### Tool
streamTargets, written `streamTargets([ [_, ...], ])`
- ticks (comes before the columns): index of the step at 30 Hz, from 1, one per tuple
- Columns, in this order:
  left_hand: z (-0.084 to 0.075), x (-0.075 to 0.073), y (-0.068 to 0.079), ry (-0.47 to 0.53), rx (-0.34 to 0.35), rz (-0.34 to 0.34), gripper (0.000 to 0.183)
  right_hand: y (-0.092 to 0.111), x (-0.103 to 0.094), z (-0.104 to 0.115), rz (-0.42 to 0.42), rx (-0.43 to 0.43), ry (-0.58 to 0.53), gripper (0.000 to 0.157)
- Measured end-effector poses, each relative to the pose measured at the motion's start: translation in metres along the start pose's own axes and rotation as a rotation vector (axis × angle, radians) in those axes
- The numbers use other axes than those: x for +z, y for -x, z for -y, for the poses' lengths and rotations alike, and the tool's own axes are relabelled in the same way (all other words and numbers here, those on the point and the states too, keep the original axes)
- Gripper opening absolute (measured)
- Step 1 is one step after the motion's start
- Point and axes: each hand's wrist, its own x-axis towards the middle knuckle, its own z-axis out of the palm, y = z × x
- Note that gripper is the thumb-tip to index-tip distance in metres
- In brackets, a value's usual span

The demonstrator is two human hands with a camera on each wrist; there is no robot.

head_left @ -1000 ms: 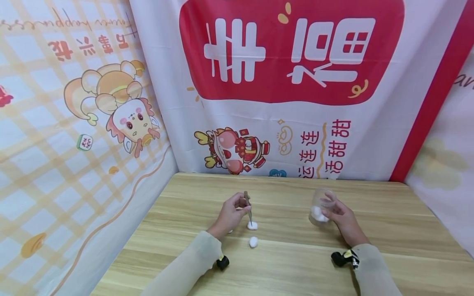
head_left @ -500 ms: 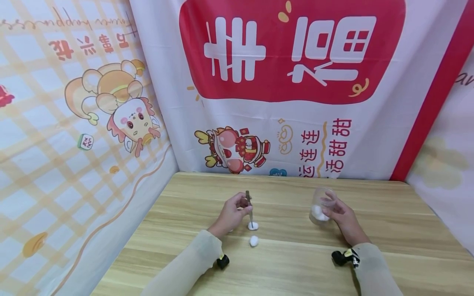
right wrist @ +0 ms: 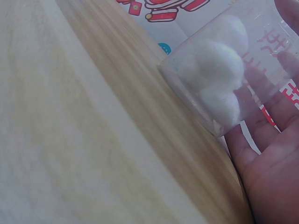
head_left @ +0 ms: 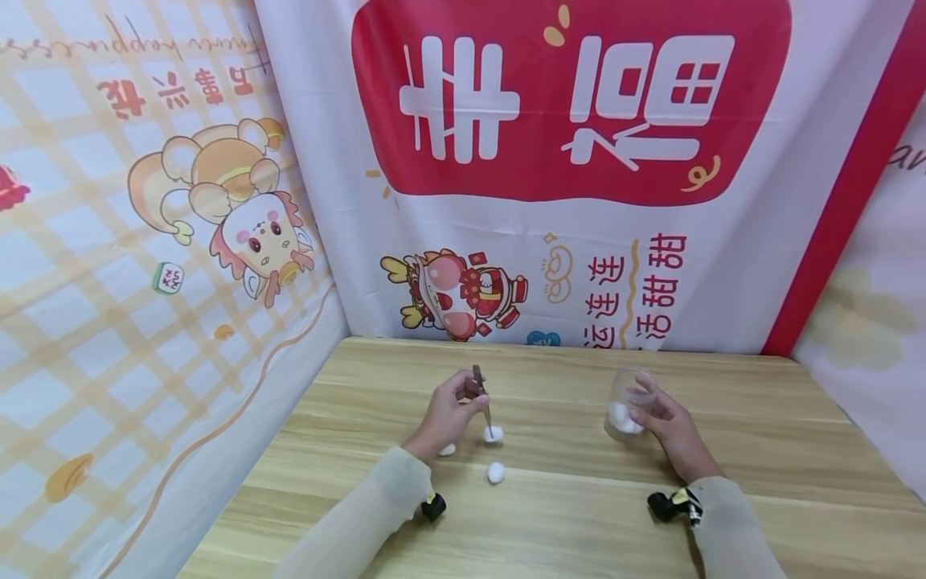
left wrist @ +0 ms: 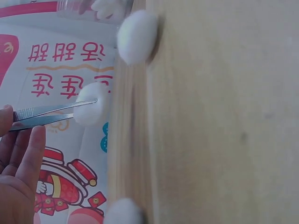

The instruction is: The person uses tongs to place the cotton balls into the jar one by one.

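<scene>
My left hand (head_left: 450, 412) pinches a pair of metal tweezers (left wrist: 44, 114) between thumb and fingers. One cotton ball (left wrist: 89, 105) sits between the tweezer tips, close over the table in the head view. Two more cotton balls lie on the wood: one (head_left: 495, 473) nearer the front, the other (head_left: 447, 449) beside my left wrist. Over on the right, my right hand (head_left: 669, 422) grips a clear jar (head_left: 620, 386) from its right side, and the jar leans a little. Several cotton balls (right wrist: 217, 70) rest inside, seen through its wall.
The wood-grain table (head_left: 564, 523) runs back to a printed cloth (head_left: 535, 273) hanging behind it. Another patterned cloth (head_left: 145, 338) hangs along the left edge. Each wrist carries a small black camera (head_left: 434, 507).
My left hand has moved up slightly and away from me, and the cotton ball has moved with the tweezers. More of the cotton ball by my wrist shows now. The right hand and jar stay put.
</scene>
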Motion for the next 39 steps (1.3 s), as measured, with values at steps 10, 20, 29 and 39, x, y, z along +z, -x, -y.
streamTargets([
  [10,-0.009,-0.005,-0.006,0.005,0.014,-0.019,0.023,0.002,0.002,0.001,-0.002,0.005,-0.008,0.07],
  [20,-0.017,-0.009,-0.011,0.014,-0.017,-0.008,0.024,0.002,0.002,0.001,-0.003,0.01,-0.006,0.071],
  [29,-0.025,-0.01,-0.019,-0.012,0.039,-0.003,0.021,0.002,0.002,0.001,-0.004,-0.004,-0.015,0.069],
  [39,-0.036,-0.01,-0.028,-0.058,0.111,-0.003,0.022,0.001,0.0,-0.001,-0.002,-0.015,-0.011,0.069],
])
